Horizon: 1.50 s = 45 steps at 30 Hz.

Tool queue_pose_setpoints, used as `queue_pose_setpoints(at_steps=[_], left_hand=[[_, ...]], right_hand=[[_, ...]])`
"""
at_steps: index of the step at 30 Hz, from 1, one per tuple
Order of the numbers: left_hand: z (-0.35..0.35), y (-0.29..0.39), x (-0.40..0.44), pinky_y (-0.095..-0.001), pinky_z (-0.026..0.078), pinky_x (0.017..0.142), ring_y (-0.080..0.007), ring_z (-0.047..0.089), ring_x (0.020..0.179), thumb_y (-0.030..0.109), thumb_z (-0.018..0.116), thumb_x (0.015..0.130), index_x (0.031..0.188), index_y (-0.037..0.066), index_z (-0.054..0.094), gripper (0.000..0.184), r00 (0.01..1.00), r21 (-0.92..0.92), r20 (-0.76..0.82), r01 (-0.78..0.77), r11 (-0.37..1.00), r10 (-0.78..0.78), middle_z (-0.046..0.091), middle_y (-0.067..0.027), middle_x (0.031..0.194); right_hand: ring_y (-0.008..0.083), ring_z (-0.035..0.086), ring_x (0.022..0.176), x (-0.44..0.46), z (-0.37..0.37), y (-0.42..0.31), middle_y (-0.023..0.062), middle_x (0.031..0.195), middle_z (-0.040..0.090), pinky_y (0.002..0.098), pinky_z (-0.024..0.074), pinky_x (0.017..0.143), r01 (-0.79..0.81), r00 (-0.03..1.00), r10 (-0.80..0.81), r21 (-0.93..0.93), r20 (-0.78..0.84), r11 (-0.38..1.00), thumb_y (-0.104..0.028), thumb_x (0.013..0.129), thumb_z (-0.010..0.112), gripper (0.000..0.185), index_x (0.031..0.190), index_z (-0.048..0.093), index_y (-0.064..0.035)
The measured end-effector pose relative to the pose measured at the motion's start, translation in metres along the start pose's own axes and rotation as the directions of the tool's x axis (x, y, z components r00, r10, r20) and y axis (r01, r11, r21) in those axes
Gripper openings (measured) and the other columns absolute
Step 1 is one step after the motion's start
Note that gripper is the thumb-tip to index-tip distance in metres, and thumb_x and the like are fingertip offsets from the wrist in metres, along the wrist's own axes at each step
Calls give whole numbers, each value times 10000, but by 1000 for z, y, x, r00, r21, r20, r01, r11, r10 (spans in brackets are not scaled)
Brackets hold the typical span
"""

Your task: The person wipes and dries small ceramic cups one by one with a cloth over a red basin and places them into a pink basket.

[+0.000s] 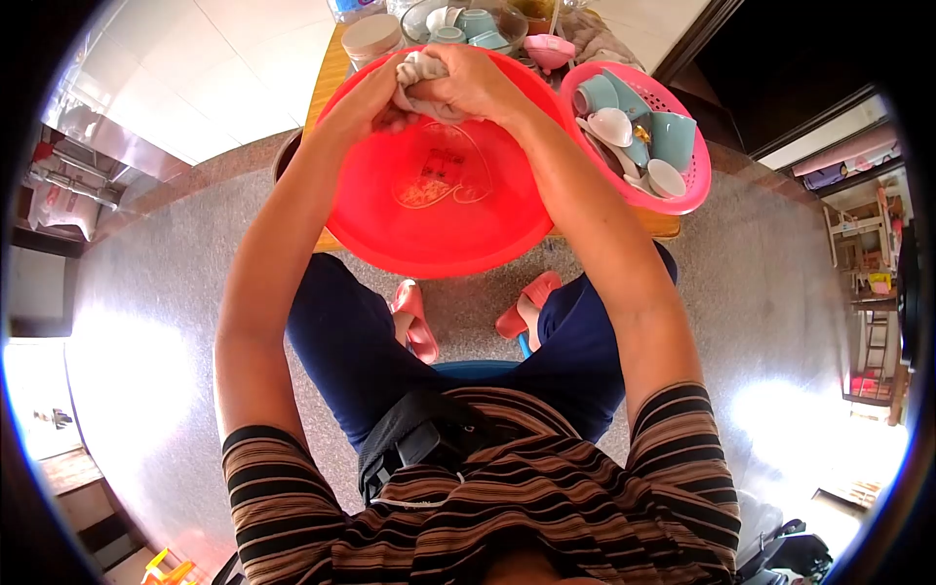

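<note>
A crumpled whitish cloth (421,70) is bunched between my two hands over the far rim of a large red basin (448,234). My left hand (378,97) grips the cloth from the left, its fingers curled and partly hidden. From the right, my right hand (470,86) closes around the same cloth. Inside the basin a printed pattern shows on the bottom; whether it holds water is hard to tell.
Right of the basin stands a pink basket (697,185) with blue-green cups, bowls and white spoons. Behind are a glass bowl (512,21) of dishes, a pink bowl (549,51) and a lidded round container (371,37). A wooden table (327,68) carries them.
</note>
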<state>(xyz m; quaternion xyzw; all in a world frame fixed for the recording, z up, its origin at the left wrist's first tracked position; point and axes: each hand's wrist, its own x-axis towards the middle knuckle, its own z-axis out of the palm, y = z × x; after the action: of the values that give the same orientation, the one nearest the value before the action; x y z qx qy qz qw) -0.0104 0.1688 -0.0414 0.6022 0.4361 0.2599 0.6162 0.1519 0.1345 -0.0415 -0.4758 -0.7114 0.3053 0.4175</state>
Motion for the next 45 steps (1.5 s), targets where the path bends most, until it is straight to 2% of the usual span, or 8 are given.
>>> queue_pose_setpoints(at_steps=[10, 13, 17, 22, 32, 35, 40, 45], left_hand=[[-14, 1, -10, -208, 378, 359, -112, 550, 486, 394, 313, 962, 921, 107, 543, 369, 972, 29, 185, 141, 990, -143, 590, -53, 676], [-9, 11, -15, -213, 442, 433, -124, 599, 550, 439, 329, 966, 970, 117, 555, 394, 970, -98, 180, 181, 979, -161, 627, -53, 743], [-10, 6, -12, -234, 503, 550, -147, 657, 648, 516, 328, 963, 1027, 130, 565, 458, 983, -156, 115, 162, 974, -145, 660, -32, 818], [-11, 8, -14, -220, 491, 508, -145, 659, 651, 574, 463, 904, 1056, 148, 548, 460, 996, -221, 89, 33, 975, -13, 653, -23, 798], [-22, -6, -1, -177, 477, 472, -93, 625, 628, 556, 523, 892, 1112, 99, 531, 508, 998, -324, -45, -57, 944, 45, 627, -27, 828], [-14, -4, -3, -180, 422, 482, -111, 648, 685, 494, 478, 940, 1135, 119, 530, 426, 996, -427, -54, -88, 900, 72, 631, -40, 971], [-15, 0, -8, -169, 421, 514, -99, 661, 750, 408, 497, 957, 1134, 110, 582, 356, 966, -151, 102, -219, 964, 236, 654, -11, 960], [-15, -5, -1, -165, 367, 486, -57, 652, 740, 374, 525, 951, 1043, 100, 638, 310, 930, 31, 28, -367, 930, 366, 663, 16, 900]], right_hand=[[136, 612, 740, -3, 7, 6, 70, 900, 649, 274, 505, 685, -161, 917, -52, 485, 396, 859, -142, 817, 671, 284, 1051, 581, -9], [154, 617, 817, -5, 11, -6, 65, 888, 647, 283, 488, 689, 70, 995, -81, -158, -66, 985, -162, 797, 681, 322, 1060, 578, -6], [131, 605, 705, 3, 9, 3, 45, 813, 630, 261, 480, 574, 68, 995, -81, -188, -64, 980, -183, 786, 668, 299, 1023, 592, -16], [93, 509, 414, 5, -5, -10, 53, 644, 603, 244, 313, 281, -139, 987, 161, 415, -19, 899, -210, 758, 647, 248, 930, 617, -33], [125, 594, 600, 11, 4, -14, 56, 781, 635, 247, 491, 516, 248, 955, -102, 557, -279, 793, -198, 795, 668, 237, 967, 618, -43], [216, 642, 731, 12, 9, -7, 107, 851, 663, 315, 513, 668, 312, 872, -345, -147, -349, 938, -234, 756, 686, 329, 1013, 615, -41], [214, 654, 741, 15, -3, -4, 109, 843, 672, 327, 521, 662, 167, 885, -62, 191, -461, 967, -241, 760, 659, 326, 1014, 616, -41], [230, 657, 739, 7, 4, -23, 102, 760, 650, 366, 514, 671, 174, 856, -233, -167, -462, 970, -290, 772, 643, 335, 988, 609, -37]])
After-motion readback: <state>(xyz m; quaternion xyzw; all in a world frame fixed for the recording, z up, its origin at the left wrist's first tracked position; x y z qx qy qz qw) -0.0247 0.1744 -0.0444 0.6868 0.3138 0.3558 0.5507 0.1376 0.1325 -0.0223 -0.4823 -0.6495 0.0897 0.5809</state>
